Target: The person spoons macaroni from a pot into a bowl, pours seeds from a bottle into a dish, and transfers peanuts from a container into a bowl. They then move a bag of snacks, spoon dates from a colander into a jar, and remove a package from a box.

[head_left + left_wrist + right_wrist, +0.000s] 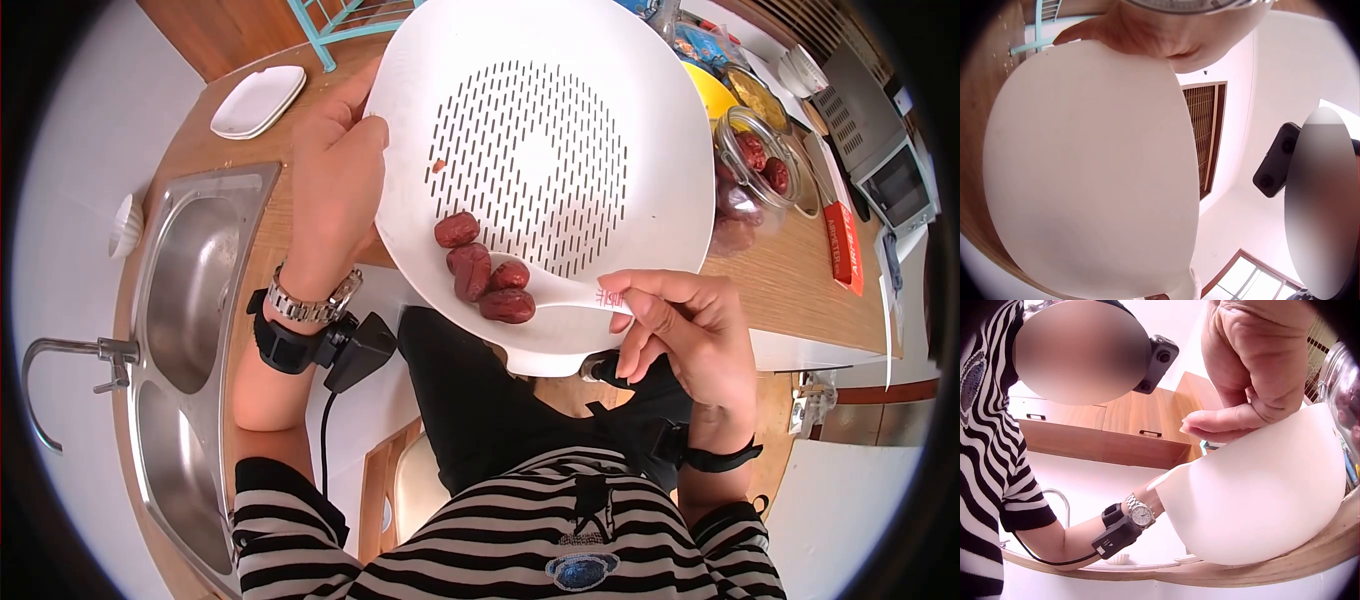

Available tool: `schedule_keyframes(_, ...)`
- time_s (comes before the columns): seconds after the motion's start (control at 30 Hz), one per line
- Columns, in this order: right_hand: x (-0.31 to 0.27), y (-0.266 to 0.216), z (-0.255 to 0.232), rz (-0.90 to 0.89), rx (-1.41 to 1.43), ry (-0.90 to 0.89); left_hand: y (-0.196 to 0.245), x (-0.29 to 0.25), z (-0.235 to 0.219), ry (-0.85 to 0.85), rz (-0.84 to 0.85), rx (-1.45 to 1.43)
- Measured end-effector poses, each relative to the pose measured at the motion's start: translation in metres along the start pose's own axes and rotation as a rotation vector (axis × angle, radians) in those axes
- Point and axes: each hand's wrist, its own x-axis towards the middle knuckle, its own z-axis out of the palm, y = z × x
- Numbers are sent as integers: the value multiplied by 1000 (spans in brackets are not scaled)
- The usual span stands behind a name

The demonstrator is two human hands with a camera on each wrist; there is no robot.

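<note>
A white colander [660,130] with a slotted base is tilted in front of the body. My left hand [335,180] grips its left rim, with the fingers partly hidden behind. Several red dates [472,272] are gathered at the lower left inside. Beside them lies the bowl end of a white spoon [570,292], its handle pinched by the thumb and fingers of my right hand [690,335] over the near rim. The left wrist view has the left hand [1179,34] at the colander's outer wall [1091,169]; in the right wrist view the right hand [1260,362] is above the colander [1260,494].
An open glass jar [735,205] holding dates stands right of the colander, near a yellow bowl [706,92] and a red box [843,248]. White plates [258,102] are at the back left, above a steel double sink [190,290]. A microwave [895,190] is far right.
</note>
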Motion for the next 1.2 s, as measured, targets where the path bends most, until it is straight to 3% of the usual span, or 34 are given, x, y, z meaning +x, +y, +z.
schedule_keyframes(0.17,1,3,-1,-11,187,46,-1,0,0,27,-10,29)
schedule_keyframes(0.4,3,1,-7,-107,180,111,2,-1,2,30,-18,35)
schedule_keyframes(0.53,-1,-11,-15,-207,183,206,-1,2,0,-16,-23,-25)
schedule_keyframes(0.6,-5,-20,-25,-341,221,292,-3,2,0,-5,-39,-35)
schedule_keyframes(0.73,-15,-37,-51,-584,36,495,-3,2,-1,-9,-53,-20)
schedule_keyframes(0.83,-22,-45,-75,-664,-139,653,-4,3,-2,33,-87,11)
schedule_keyframes(1.0,-22,-43,-89,-715,-405,809,-4,2,-1,35,-75,24)
schedule_keyframes(1.07,-17,-40,-85,-678,-644,976,-5,2,-2,36,-76,31)
schedule_keyframes(1.2,-14,-39,-82,-694,-885,1002,-8,5,-5,15,-78,12)
